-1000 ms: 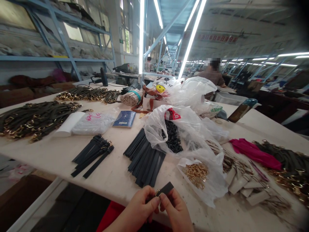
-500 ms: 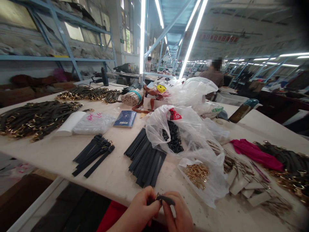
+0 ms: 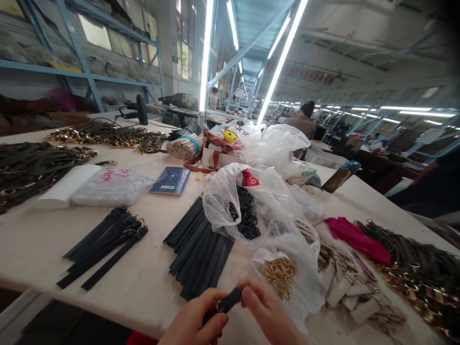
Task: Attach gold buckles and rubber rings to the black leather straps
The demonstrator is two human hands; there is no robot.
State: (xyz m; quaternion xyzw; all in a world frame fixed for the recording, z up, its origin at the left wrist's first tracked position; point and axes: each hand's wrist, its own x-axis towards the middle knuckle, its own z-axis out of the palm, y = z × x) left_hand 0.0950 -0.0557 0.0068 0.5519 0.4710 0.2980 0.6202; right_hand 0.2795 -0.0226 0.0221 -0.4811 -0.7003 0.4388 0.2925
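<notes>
A dark strap (image 3: pixel 230 300) with a small gold metal piece near its middle is stretched between my hands at the table's front edge. My left hand (image 3: pixel 197 318) is closed around its lower part, thumb beside the metal. My right hand (image 3: pixel 265 306) pinches the upper end. Just beyond lies a stack of flat dark straps (image 3: pixel 201 254). Gold metal fittings (image 3: pixel 279 275) lie on clear plastic to the right, and small black rings (image 3: pixel 247 218) fill a clear plastic bag (image 3: pixel 219 191). Straps with gold fittings (image 3: pixel 108 244) lie at the left.
A blue booklet (image 3: pixel 170 180), a wrapped white packet (image 3: pixel 111 187) and piles of dark straps (image 3: pixel 36 167) with gold hardware occupy the left. Pale straps (image 3: pixel 354 287), a magenta cloth (image 3: pixel 359 237) and a bottle (image 3: pixel 339 176) are on the right. A person (image 3: pixel 302 122) is in the background.
My right hand has shifted to the strap's upper end, and more of the strap shows between my hands. The camera view has turned slightly right.
</notes>
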